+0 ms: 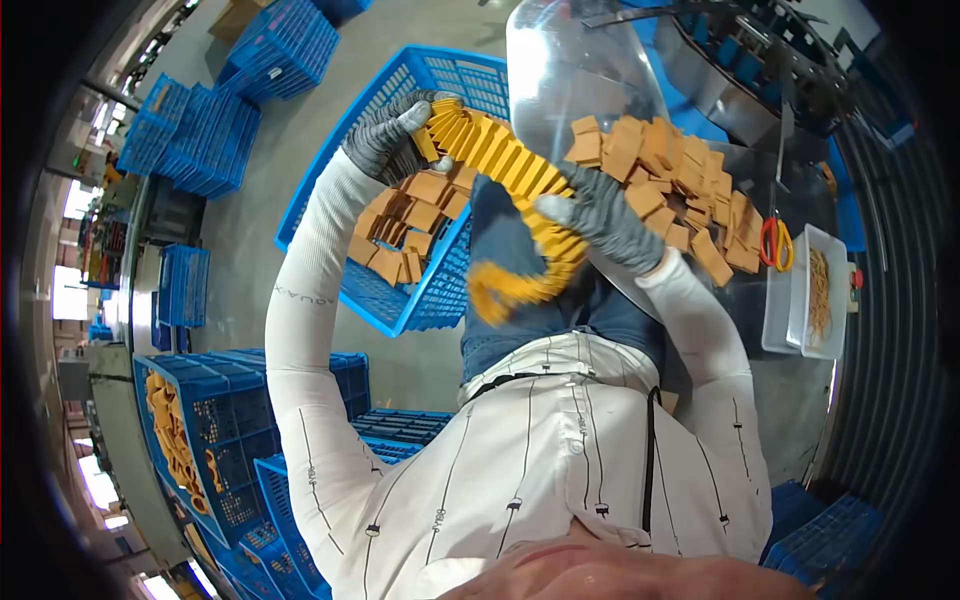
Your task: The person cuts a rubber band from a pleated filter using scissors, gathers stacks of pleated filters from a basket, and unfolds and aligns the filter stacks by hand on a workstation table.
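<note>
A long, bendy yellow ribbed strip (505, 155) hangs between my two grey-gloved hands in front of my lap. My left hand (392, 138) is closed on its upper left end, above the blue basket. Farther along the strip, my right hand (605, 218) grips it with the thumb on top. The lower end curls over my thighs and is blurred. Below my left hand, the blue basket (402, 318) holds many flat orange-brown pieces (428, 188). More such pieces (685, 175) lie heaped on the metal table beside my right hand.
Scissors with red and yellow handles (776, 243) lie right of the heap. Next to them stands a clear plastic tray (790, 300) with thin tan strands inside. Machinery (740, 60) is at the upper right. Blue crates (205, 135) are stacked on the left, and another crate (250, 400) holds orange-brown pieces.
</note>
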Demonstrator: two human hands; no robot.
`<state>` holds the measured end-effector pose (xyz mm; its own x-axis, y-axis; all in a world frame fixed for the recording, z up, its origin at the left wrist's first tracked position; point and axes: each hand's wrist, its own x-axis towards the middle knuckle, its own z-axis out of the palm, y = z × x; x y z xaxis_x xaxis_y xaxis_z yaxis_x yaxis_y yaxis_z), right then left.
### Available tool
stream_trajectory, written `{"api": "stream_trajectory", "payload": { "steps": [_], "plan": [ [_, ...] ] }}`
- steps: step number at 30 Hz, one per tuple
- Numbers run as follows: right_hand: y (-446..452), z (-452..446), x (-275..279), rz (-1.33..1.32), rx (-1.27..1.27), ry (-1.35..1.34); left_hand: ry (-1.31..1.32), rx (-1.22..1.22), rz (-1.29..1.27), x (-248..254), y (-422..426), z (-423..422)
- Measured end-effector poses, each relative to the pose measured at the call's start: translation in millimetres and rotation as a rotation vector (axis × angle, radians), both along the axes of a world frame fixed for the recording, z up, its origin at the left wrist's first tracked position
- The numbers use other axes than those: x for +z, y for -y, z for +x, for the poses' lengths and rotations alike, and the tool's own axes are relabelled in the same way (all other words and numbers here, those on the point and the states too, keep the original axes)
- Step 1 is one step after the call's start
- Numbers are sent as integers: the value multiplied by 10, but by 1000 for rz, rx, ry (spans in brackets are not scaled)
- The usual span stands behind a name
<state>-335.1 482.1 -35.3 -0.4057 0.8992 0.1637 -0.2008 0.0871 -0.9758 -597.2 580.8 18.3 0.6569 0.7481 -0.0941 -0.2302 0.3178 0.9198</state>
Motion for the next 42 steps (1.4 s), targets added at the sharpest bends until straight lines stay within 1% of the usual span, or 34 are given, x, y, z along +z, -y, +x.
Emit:
{"api": "stream_trajectory", "payload": {
  "steps": [2,3,5,6,9,10,13,18,22,26,29,30,31,32,33,34,36,37,39,40,41,42],
  "plan": [
    [76,328,67,-252,70,-31,-32,32,-57,-145,-36,113],
    [138,397,101,-251,57,-103,-19,-7,-96,-235,-87,160],
    [201,639,100,-246,48,-131,7,-86,-174,-409,-248,254],
    [228,723,106,-217,-2,-108,57,-132,-248,-424,-270,329],
    [207,924,-20,-213,-144,-157,-33,51,-249,-479,-158,512],
    [206,1031,-21,-270,-108,-191,38,-30,-288,-439,-125,555],
    [252,1097,4,-301,-203,-233,181,-155,-309,-579,-158,551],
    [187,1094,11,-247,-261,-190,269,-158,-328,-675,-127,502],
    [143,1075,62,-242,-211,-226,272,-64,-416,-699,-65,465],
    [-6,1075,-28,-224,-99,-212,278,-112,-427,-733,-42,421],
    [-84,1009,-37,-221,-95,-185,101,20,-334,-879,-63,404],
    [-120,955,-13,-239,-88,-188,-33,107,-209,-1035,-89,381],
    [-142,863,52,-256,-81,-191,-98,229,-5,-1000,26,469],
    [-140,755,170,-278,-127,-160,-127,305,136,-1009,85,466],
    [-238,760,66,21,-172,88,-156,378,276,-1021,141,463],
    [-379,702,-18,321,-210,333,-125,390,307,-1015,214,471],
    [-454,506,-1,-228,-227,-67,-65,423,373,-949,374,485],
    [-479,369,67,-253,-211,-114,-60,393,349,-891,486,501],
    [-547,129,121,-302,-170,-208,-74,384,399,-901,667,543],
    [-579,-19,130,-300,-190,-249,-97,385,366,-890,736,584],
    [-561,-172,203,-320,-199,-184,-148,451,464,-945,769,625],
    [-515,-319,322,-340,-207,-119,-275,478,483,-929,791,600]
  ]
}}
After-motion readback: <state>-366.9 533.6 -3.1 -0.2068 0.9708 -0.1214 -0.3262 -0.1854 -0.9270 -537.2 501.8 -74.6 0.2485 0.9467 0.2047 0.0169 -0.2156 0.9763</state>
